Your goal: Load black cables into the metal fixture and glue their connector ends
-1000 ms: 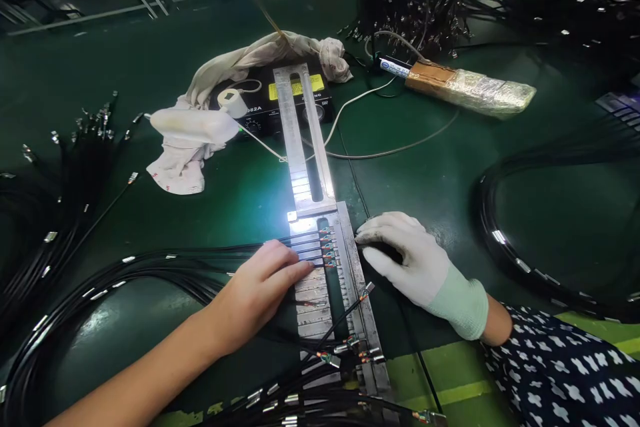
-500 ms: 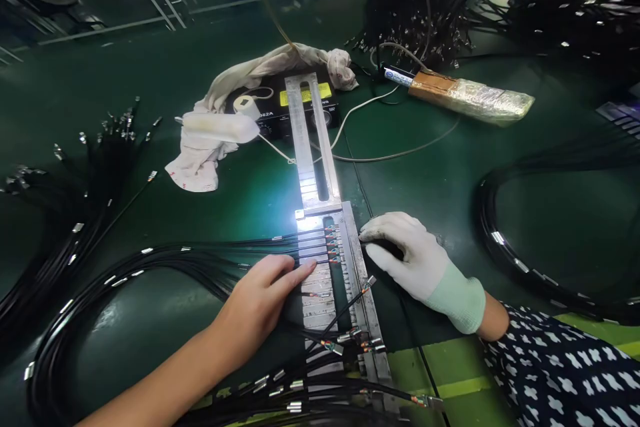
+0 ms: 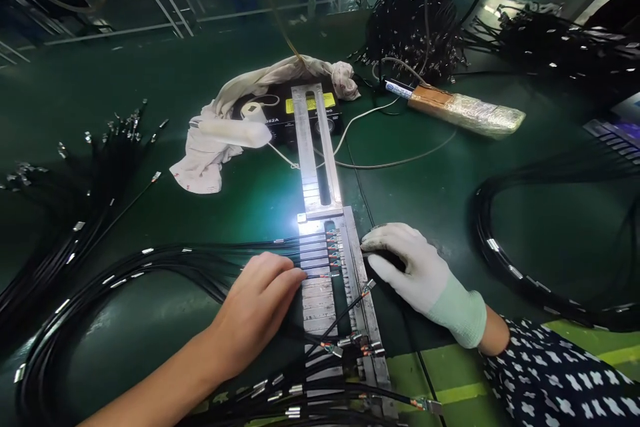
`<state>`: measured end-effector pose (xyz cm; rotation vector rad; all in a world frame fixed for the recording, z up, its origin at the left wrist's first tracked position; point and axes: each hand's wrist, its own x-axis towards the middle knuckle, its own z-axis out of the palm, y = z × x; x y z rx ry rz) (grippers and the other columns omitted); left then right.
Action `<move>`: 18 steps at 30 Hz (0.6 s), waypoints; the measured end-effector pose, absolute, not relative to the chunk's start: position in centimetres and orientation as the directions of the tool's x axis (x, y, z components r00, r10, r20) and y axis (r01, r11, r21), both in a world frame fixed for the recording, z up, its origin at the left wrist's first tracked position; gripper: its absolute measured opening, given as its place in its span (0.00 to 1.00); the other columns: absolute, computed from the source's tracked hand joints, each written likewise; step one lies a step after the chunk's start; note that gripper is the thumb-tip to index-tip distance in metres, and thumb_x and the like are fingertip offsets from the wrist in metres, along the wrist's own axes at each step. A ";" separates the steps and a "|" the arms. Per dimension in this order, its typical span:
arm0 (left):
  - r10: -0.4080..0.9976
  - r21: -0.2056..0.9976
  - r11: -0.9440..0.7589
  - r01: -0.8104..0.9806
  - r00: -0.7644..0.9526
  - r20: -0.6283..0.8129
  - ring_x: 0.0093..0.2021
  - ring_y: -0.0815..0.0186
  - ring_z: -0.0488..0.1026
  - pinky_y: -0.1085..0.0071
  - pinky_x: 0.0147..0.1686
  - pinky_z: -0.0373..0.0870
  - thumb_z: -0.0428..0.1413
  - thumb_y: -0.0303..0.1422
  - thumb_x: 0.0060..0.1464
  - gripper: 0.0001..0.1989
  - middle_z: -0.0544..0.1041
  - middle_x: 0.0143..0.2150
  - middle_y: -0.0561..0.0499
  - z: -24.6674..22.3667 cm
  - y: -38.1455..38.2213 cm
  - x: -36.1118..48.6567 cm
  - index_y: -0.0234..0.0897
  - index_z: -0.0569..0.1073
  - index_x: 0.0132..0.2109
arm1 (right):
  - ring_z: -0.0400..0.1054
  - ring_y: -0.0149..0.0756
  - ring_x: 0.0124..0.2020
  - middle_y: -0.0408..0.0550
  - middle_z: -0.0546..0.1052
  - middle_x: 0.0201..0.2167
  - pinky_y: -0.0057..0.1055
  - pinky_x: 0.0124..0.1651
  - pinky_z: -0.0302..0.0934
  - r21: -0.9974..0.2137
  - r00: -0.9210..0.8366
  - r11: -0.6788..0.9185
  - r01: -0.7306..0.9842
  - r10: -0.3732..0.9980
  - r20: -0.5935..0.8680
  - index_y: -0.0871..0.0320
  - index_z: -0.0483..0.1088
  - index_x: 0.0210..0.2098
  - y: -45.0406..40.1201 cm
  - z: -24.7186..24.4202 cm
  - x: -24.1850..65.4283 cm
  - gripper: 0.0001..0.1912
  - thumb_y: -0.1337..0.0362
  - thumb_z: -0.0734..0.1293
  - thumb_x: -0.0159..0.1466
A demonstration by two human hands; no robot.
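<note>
My bare left hand pinches a thin black cable between thumb and forefinger; its stripped end with coloured wires lies over the slotted metal jig. Just beyond it, several black cables lie side by side across the jig, their coloured wire ends at the right-hand rail. My right hand, in a white glove with a pale green cuff, rests at the rail's right edge. Its fingers are curved and the thumb stands apart, with nothing visible held between them. Loose cables with metal connectors cross the jig's near end.
A bright light shines by the jig's left edge. Behind stand a black box, a white cloth and a wrapped bar. Cable bundles lie at left, far right and back.
My left fingers have drawn slightly back to the left, and the pinched cable's end now lies nearer the rail. My right hand stays beside the rail. The view has shifted slightly.
</note>
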<state>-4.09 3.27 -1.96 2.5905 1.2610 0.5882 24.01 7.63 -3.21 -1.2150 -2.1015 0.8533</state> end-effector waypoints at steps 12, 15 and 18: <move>0.618 0.147 -0.784 0.603 0.741 0.262 0.44 0.56 0.64 0.57 0.44 0.66 0.40 0.23 0.66 0.16 0.70 0.43 0.38 -1.7 3.7 -3.0 0.26 0.69 0.53 | 0.68 0.40 0.49 0.42 0.77 0.42 0.43 0.55 0.60 -0.751 -0.423 0.375 0.543 0.895 0.141 0.52 0.71 0.40 7.8 -3.1 24.0 0.08 0.71 0.66 0.65; 0.596 0.173 -0.802 0.571 0.752 0.280 0.44 0.57 0.64 0.58 0.45 0.67 0.41 0.24 0.66 0.16 0.70 0.43 0.39 -1.7 4.1 -3.0 0.27 0.69 0.53 | 0.68 0.40 0.49 0.42 0.77 0.42 0.42 0.55 0.59 -0.754 -0.418 0.370 0.543 0.898 0.140 0.52 0.71 0.40 7.7 -3.0 23.9 0.07 0.71 0.66 0.65; 0.626 0.251 -0.779 0.575 0.740 0.247 0.47 0.58 0.64 0.60 0.47 0.66 0.43 0.22 0.65 0.16 0.69 0.46 0.40 -1.9 4.1 -3.3 0.27 0.69 0.55 | 0.68 0.38 0.49 0.41 0.77 0.42 0.41 0.55 0.58 -0.756 -0.416 0.367 0.542 0.899 0.138 0.52 0.71 0.40 7.7 -3.0 24.0 0.07 0.70 0.66 0.65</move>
